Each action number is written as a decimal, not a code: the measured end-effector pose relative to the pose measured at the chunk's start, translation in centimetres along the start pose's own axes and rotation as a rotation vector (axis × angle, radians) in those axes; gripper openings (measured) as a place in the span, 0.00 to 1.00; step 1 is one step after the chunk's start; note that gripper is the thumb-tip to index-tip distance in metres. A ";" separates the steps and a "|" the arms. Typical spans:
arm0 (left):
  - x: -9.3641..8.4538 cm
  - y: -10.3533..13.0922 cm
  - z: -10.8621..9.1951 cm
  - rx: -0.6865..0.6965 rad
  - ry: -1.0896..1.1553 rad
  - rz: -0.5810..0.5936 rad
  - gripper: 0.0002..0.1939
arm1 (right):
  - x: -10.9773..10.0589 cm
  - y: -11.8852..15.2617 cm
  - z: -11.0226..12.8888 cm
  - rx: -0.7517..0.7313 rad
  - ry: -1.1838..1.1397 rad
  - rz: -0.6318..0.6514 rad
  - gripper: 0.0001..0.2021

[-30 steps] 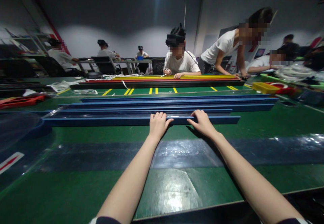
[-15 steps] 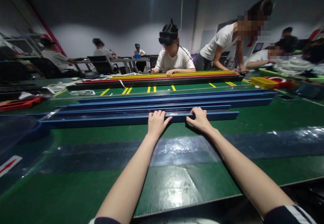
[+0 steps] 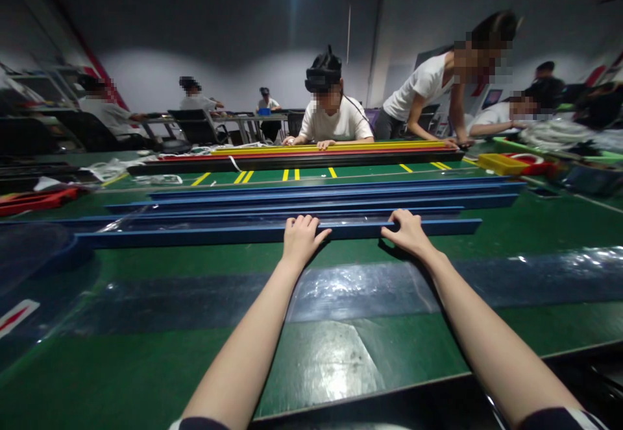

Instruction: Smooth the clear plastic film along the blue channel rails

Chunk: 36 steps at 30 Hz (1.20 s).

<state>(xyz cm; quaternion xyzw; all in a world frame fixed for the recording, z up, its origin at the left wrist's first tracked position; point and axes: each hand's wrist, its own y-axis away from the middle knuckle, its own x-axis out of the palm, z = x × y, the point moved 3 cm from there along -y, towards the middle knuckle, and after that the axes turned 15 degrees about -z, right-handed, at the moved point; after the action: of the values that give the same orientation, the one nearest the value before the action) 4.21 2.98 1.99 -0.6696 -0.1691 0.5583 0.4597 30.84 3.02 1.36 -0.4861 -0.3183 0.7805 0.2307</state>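
Note:
A long blue plastic channel strip (image 3: 357, 229) lies crosswise on the green table, with clear plastic (image 3: 243, 220) along its inside. My left hand (image 3: 302, 238) grips the near wall of this strip, fingers over the top and thumb on the near side. To the right, my right hand (image 3: 407, 230) holds the same wall between thumb and curled fingers. The right end of the strip extends past my right hand. Further blue channel strips (image 3: 341, 191) lie just behind it. A flat clear plastic sheet (image 3: 360, 290) stretches over the table beneath my forearms.
Black, red and yellow strips (image 3: 341, 151) lie across the far side, where a co-worker in a headset (image 3: 335, 115) rests their hands. Another person (image 3: 423, 86) leans in at the right. A yellow tray (image 3: 501, 163) stands far right; a blue-rimmed clear sheet (image 3: 34, 261) sits left.
The front blue strip has slid right, its right end now farther out. My right hand has moved right with it; my left hand stays nearly in place. The view has tilted up slightly.

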 end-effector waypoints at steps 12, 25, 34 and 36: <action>0.3 0.0 -0.1 0.013 -0.067 0.023 0.20 | 0.0 0.0 0.2 -0.012 0.049 0.039 0.08; 0.4 0.0 -0.2 -0.002 -0.067 0.037 0.20 | 0.0 0.0 0.3 -0.004 0.057 0.064 0.08; 0.4 -0.1 -0.2 -0.012 -0.062 0.034 0.20 | -0.1 0.0 0.3 -0.015 0.060 0.060 0.08; 0.4 -0.1 -0.2 -0.013 -0.062 0.037 0.20 | 0.0 0.0 0.3 -0.019 0.056 0.057 0.08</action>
<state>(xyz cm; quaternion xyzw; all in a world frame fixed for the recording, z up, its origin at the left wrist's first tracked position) 4.53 3.23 1.84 -0.6580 -0.1747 0.5859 0.4396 30.62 2.90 1.45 -0.5190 -0.3052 0.7697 0.2125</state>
